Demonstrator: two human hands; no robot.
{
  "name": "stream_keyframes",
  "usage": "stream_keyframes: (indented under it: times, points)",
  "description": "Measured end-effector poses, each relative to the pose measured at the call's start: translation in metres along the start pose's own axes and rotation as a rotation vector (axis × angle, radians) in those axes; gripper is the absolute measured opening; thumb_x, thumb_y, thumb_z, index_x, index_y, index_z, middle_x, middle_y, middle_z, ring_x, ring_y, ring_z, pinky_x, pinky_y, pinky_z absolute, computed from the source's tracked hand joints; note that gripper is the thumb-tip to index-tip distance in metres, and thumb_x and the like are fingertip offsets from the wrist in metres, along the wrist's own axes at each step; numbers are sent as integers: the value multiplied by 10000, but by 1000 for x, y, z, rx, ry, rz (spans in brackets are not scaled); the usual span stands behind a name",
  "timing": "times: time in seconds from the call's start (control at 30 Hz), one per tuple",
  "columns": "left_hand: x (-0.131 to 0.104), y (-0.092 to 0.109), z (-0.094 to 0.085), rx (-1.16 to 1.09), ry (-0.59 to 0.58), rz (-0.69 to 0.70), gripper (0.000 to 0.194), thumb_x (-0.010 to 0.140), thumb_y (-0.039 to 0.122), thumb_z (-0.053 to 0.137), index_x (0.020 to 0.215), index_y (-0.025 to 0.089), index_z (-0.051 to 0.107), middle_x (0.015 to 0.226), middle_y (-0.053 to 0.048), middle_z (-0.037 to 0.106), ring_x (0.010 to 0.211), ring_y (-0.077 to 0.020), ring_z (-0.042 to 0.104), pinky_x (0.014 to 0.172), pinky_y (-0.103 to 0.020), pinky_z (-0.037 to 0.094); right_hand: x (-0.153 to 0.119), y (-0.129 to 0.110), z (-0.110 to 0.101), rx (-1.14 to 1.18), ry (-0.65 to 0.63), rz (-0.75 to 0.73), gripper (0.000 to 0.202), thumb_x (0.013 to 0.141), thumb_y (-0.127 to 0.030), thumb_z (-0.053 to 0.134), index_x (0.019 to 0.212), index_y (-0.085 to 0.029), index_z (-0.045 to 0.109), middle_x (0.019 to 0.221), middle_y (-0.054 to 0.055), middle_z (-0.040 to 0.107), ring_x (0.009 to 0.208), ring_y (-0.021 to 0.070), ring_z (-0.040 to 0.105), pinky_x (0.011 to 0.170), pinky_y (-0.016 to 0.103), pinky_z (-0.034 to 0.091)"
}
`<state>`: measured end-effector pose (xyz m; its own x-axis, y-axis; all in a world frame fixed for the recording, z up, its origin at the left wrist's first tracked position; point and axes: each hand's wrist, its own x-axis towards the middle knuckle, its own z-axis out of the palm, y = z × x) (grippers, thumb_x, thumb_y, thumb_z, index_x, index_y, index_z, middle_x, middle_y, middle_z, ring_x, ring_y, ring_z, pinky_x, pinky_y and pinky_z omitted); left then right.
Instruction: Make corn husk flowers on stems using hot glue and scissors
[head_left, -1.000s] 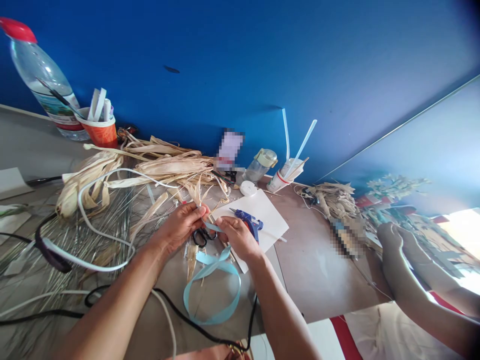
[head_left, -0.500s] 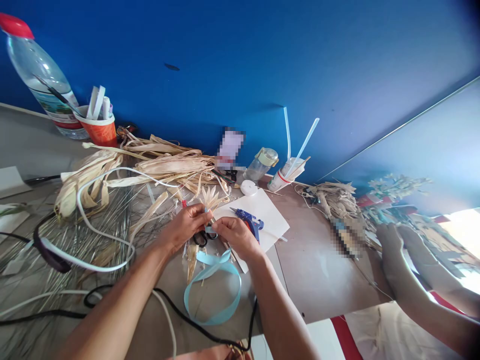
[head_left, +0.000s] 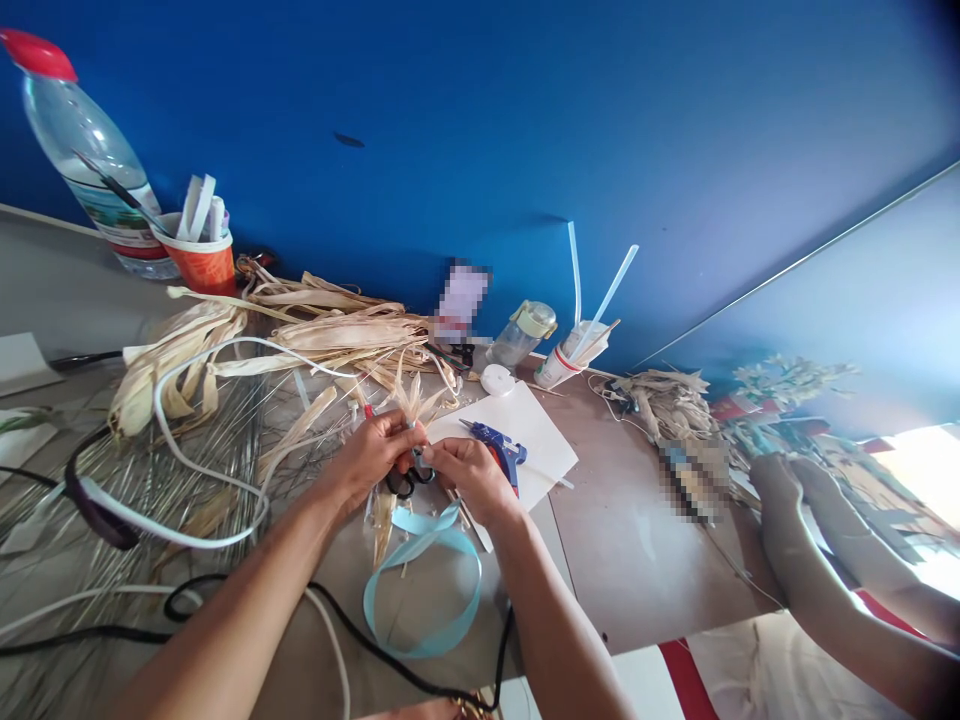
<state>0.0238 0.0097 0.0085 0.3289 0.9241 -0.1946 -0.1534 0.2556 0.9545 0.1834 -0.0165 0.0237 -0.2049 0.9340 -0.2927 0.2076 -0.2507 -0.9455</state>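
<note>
My left hand [head_left: 381, 448] is closed in a pinch around the base of a pale corn husk flower [head_left: 414, 395], whose pointed petals fan out above my fingers. My right hand [head_left: 474, 476] pinches a light blue ribbon [head_left: 439, 641] close beside my left fingertips. The rest of the ribbon lies in a loose loop on the table between my forearms. Below my fingers are the black handles of scissors [head_left: 402, 486], partly hidden. A blue glue gun [head_left: 499, 443] rests on white paper [head_left: 546, 425] just beyond my right hand.
Dried corn husks [head_left: 352, 335] and many thin wires [head_left: 202, 480] cover the left side. White and black cables cross the table. A cup with glue sticks [head_left: 559, 365], a clear jar [head_left: 517, 340] and a white ribbon roll [head_left: 497, 379] stand behind. Another person's arms [head_left: 810, 560] rest at right.
My hands stay nearly in place, with small finger shifts at the flower's base. The flower stands a little more upright, and the ribbon loop has shifted slightly.
</note>
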Motion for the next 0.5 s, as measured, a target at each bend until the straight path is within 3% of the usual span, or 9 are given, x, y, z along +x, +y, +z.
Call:
stream_keyframes:
  times: [0.23,0.4,0.5]
  points:
    - [-4,7,-1,-472,-95,-50,235,688,261,752,859,112,687,738,-29,632,571,-82,504,604,-231,461,2,-1,-3,236,-96,55,355,679,-499,700,660,-162,591,477,-74,335,453,67,220,459,260,129]
    - [-4,6,-5,-496,-145,-90,256,677,216,750,900,104,695,776,-53,642,634,-111,547,659,-257,483,3,2,-6,255,-114,38,396,707,-554,670,626,-176,584,457,-80,272,456,75,205,467,257,160]
    - [-2,3,-5,-416,-136,-97,235,684,241,760,868,114,688,762,-37,622,607,-90,518,588,-211,434,4,4,-6,233,-106,54,428,747,-605,601,691,-182,622,495,-49,386,456,82,227,463,254,186]
